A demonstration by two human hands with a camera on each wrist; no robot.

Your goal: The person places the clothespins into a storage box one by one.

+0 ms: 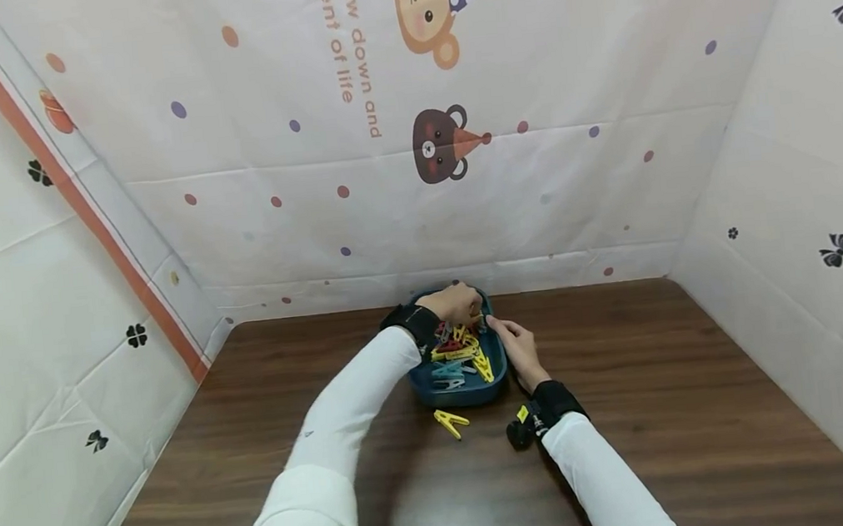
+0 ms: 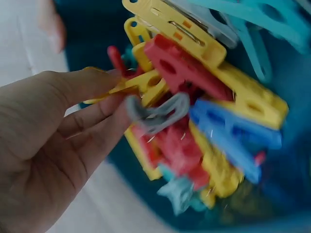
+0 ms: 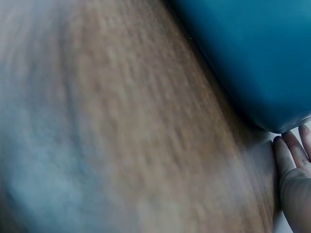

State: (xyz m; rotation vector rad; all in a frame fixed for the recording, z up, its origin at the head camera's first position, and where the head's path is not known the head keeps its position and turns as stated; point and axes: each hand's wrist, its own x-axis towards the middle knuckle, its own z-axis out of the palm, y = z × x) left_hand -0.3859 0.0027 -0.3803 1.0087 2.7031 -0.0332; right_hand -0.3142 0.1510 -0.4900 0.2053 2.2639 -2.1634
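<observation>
Over the brown wooden desk (image 1: 665, 375), both white-sleeved arms reach out to the blue tub (image 1: 494, 380) sitting near the far edge, and it is piled with plastic clothes pegs (image 1: 459, 351) in yellow, red, blue and pale teal. The left hand (image 1: 455, 302) is right over the far end of the tub, fingers curled down into the heap. The left wrist view gives the close look: thumb and fingers (image 2: 92, 85) are closing on the yellow pegs (image 2: 141, 85) at the edge of the pile, with a grey peg (image 2: 158, 114) lying just against the fingertips; the shot is blurred, so whether the pinch has fully bitten I cannot tell for certain, but the fingers are bent round that cluster.

The right hand (image 1: 521, 350) lies along the right rim of the tub, fingers extended and close together, tips up by the far corner. From the right wrist view, the fingers (image 3: 291, 160) show straight, just beside the tub's blue wall (image 3: 252, 58), with the desk blurred beneath.

One yellow peg (image 1: 451, 422) lies loose on the desk, just in front of the tub's near end, between the two forearms. Around the desk stand white cloth walls (image 1: 455, 126) printed with bears, dots and bows.
</observation>
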